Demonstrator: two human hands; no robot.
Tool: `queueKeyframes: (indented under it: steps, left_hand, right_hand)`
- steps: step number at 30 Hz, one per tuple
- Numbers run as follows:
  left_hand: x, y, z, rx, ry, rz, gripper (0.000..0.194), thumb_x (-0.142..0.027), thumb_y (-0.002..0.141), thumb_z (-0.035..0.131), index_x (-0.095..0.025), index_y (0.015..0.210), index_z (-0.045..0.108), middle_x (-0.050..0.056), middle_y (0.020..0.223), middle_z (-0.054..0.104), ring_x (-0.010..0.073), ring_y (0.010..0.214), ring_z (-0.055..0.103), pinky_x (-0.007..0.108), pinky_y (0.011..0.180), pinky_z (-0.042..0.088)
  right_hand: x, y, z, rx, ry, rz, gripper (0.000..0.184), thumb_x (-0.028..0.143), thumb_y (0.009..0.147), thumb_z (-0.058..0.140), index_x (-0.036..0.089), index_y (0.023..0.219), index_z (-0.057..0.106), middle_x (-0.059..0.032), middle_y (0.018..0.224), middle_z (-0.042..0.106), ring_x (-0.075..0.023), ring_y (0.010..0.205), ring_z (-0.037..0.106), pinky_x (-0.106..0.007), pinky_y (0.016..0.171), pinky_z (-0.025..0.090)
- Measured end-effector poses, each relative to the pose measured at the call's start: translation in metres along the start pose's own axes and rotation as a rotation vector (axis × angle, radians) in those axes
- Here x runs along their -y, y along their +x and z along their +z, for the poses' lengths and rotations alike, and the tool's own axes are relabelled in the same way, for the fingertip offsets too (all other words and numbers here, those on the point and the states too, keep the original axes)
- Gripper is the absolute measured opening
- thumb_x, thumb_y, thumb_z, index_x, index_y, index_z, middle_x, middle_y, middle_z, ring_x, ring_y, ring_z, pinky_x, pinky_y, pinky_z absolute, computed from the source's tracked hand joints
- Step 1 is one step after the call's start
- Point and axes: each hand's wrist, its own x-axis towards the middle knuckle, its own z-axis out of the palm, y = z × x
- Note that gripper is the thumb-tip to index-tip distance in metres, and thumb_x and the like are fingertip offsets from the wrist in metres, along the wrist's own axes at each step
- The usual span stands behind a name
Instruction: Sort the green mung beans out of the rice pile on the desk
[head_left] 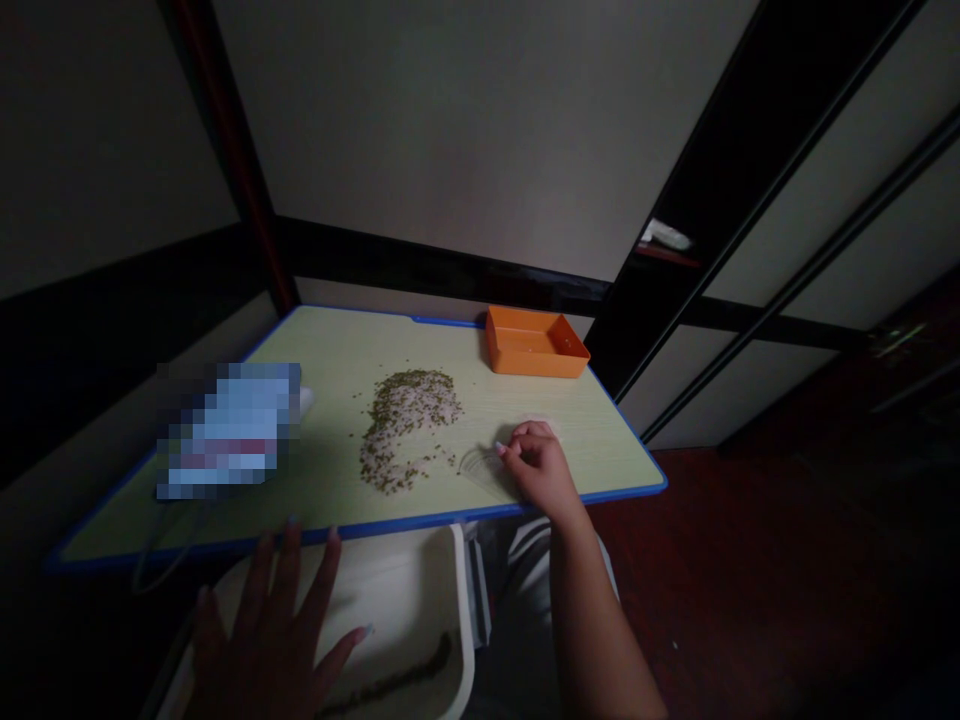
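Observation:
A pile of mixed green beans and white grains (pixel 409 425) lies in the middle of a pale green table with a blue rim (pixel 337 528). My right hand (pixel 538 468) rests on the table right of the pile, fingers curled on a clear plastic piece (pixel 480 467). My left hand (pixel 277 630) hovers with spread fingers over a white tray (pixel 420 600) below the table's near edge. A streak of green beans (pixel 405 675) lies in that tray.
An orange rectangular box (pixel 534 343) stands at the table's far right corner. A blurred blue and white object (pixel 229 430) lies on the left part of the table. Dark frames and pale wall panels stand behind. Dark red floor lies to the right.

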Motion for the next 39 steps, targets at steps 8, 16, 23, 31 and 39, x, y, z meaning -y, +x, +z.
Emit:
queueKeyframes:
  steps: [8, 16, 23, 31, 39]
  left_hand:
    - [-0.001, 0.001, -0.003, 0.009, -0.009, -0.017, 0.088, -0.034, 0.093, 0.052, -0.029, 0.159, -0.006, 0.020, 0.171, 0.000, 0.0414, 0.158, 0.006, 0.081, 0.123, 0.009]
    - [-0.002, 0.001, 0.001, 0.012, 0.001, -0.030, 0.090, -0.034, 0.093, 0.052, -0.031, 0.159, -0.009, 0.021, 0.171, 0.000, 0.0405, 0.158, 0.007, 0.079, 0.124, 0.007]
    - [0.000, 0.000, 0.003, -0.008, -0.001, -0.004, 0.087, -0.033, 0.094, 0.051, -0.030, 0.159, -0.007, 0.021, 0.171, 0.000, 0.0389, 0.159, 0.001, 0.080, 0.123, 0.004]
    - [-0.001, 0.000, 0.002, 0.007, -0.026, -0.041, 0.085, -0.034, 0.093, 0.052, -0.031, 0.158, -0.003, 0.019, 0.171, 0.004, 0.0401, 0.158, 0.009, 0.080, 0.123, 0.008]
    - [0.002, -0.001, 0.005, -0.023, -0.051, -0.012, 0.088, -0.032, 0.093, 0.051, -0.035, 0.159, -0.007, 0.016, 0.172, -0.001, 0.0400, 0.158, 0.006, 0.081, 0.123, 0.005]
  right_hand:
    - [0.005, 0.000, 0.003, 0.019, -0.014, -0.021, 0.031, 0.023, 0.086, 0.070, 0.021, 0.057, 0.059, -0.0027, 0.082, 0.062, -0.0209, 0.091, 0.056, -0.037, 0.090, 0.039]
    - [0.005, -0.002, 0.000, 0.078, 0.001, -0.055, 0.030, 0.022, 0.086, 0.071, 0.021, 0.059, 0.060, -0.0023, 0.086, 0.063, -0.0202, 0.094, 0.057, -0.037, 0.092, 0.040]
    - [0.005, -0.001, 0.004, 0.016, -0.028, -0.011, 0.033, 0.020, 0.086, 0.070, 0.021, 0.057, 0.056, -0.0027, 0.082, 0.062, -0.0212, 0.092, 0.056, -0.038, 0.091, 0.040]
    - [0.016, -0.001, 0.010, 0.005, -0.132, 0.002, 0.030, 0.020, 0.085, 0.072, 0.021, 0.059, 0.057, -0.0036, 0.083, 0.064, -0.0224, 0.093, 0.056, -0.038, 0.088, 0.038]
    - [0.011, 0.000, 0.008, -0.059, -0.203, 0.025, 0.030, 0.021, 0.087, 0.070, 0.022, 0.060, 0.057, -0.0043, 0.082, 0.064, -0.0231, 0.092, 0.055, -0.038, 0.088, 0.038]
